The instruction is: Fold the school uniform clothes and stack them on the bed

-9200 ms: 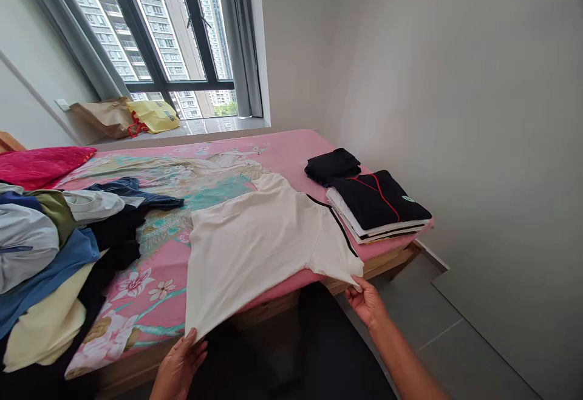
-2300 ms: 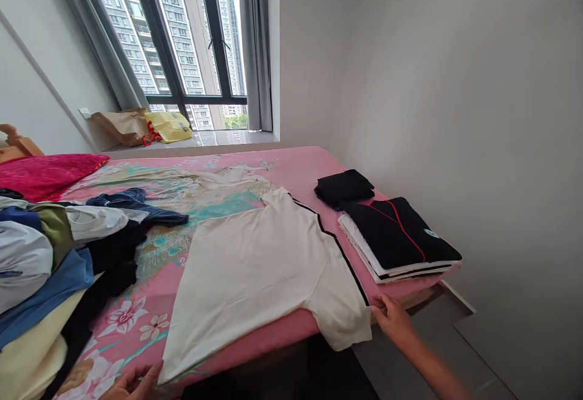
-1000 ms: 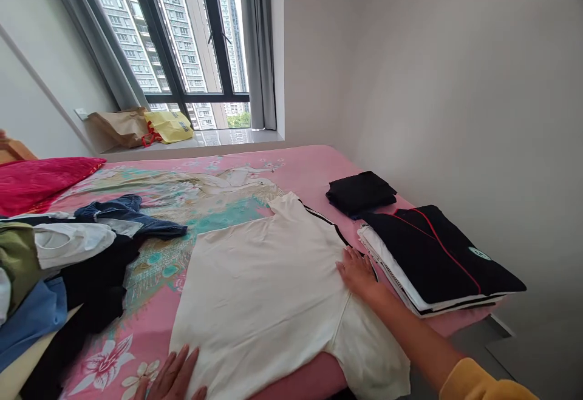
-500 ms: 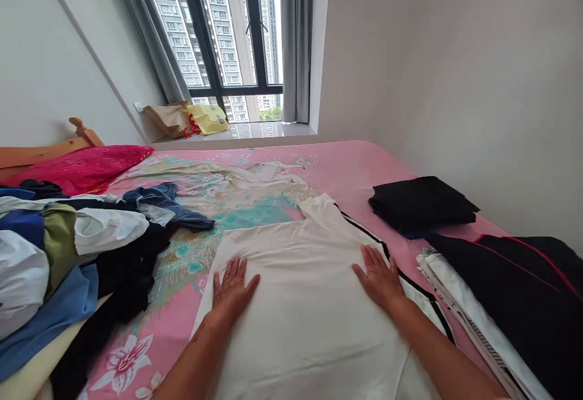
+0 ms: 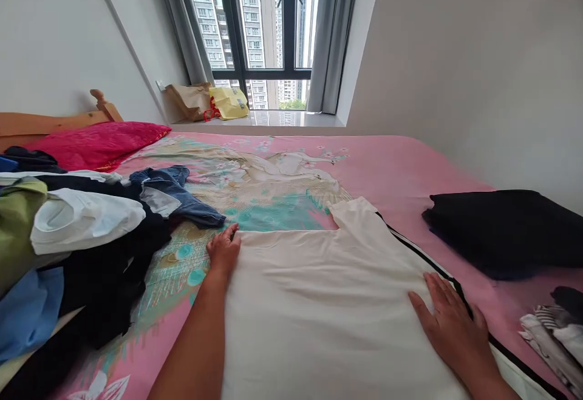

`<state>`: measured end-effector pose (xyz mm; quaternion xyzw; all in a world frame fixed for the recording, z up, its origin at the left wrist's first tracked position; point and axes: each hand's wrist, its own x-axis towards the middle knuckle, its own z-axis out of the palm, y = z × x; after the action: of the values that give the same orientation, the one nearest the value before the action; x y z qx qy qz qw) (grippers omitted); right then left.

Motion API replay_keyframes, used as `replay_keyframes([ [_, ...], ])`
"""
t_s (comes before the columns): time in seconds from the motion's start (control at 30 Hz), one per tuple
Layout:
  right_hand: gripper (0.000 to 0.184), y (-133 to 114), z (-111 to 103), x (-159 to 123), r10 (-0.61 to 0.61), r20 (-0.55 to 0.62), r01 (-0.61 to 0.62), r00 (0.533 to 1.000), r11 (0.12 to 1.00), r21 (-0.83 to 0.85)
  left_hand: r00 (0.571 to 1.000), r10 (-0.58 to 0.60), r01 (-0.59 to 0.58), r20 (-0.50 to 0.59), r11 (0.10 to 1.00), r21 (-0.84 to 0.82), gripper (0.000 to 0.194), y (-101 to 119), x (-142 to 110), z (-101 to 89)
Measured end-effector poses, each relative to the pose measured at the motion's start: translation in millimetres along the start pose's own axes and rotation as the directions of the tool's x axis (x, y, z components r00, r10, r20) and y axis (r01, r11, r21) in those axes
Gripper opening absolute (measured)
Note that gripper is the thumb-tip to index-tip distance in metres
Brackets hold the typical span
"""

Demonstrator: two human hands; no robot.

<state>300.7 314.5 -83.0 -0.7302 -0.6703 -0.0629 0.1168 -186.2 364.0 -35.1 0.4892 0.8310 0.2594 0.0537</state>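
Note:
A cream-white shirt (image 5: 319,303) lies spread on the bed, with a sleeve-like part pointing to the far side and black trim along its right edge. At its far left corner is my left hand (image 5: 224,247), fingers curled together and pinching the cloth's edge. My right hand (image 5: 455,321) rests flat on the shirt near the black trim, fingers stretched and thumb apart. The near end of the shirt runs out of view.
On the left is a heap of loose clothes with a white garment (image 5: 86,221) and denim jeans (image 5: 170,196). A folded black garment (image 5: 505,230) and folded light clothes (image 5: 553,339) lie at right. A red pillow (image 5: 100,145) and bags (image 5: 228,102) sit farther back.
My left hand has gone from lying flat on the shirt to its far left corner, its fingers now closed there. My right hand stays flat near the trim. The view has shifted.

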Motion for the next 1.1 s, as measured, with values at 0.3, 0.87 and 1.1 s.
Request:
replay_keyframes([
  [0.3,0.067,0,-1,1,0.009,-0.034,-0.007,0.999,0.999,0.034,0.991,0.044,-0.033,0.128,0.996,-0.087,0.021,-1,18,-8.9],
  [0.87,0.059,-3,-3,2,0.008,-0.053,-0.007,0.999,1.0,0.029,0.644,0.663,-0.408,0.383,0.72,-0.562,0.036,89,-49,-14.4],
  [1.1,0.054,-8,-9,5,0.015,-0.089,-0.011,0.996,0.999,0.043,0.576,0.669,-0.701,0.47,0.7,-0.138,0.057,87,-57,32.5],
])
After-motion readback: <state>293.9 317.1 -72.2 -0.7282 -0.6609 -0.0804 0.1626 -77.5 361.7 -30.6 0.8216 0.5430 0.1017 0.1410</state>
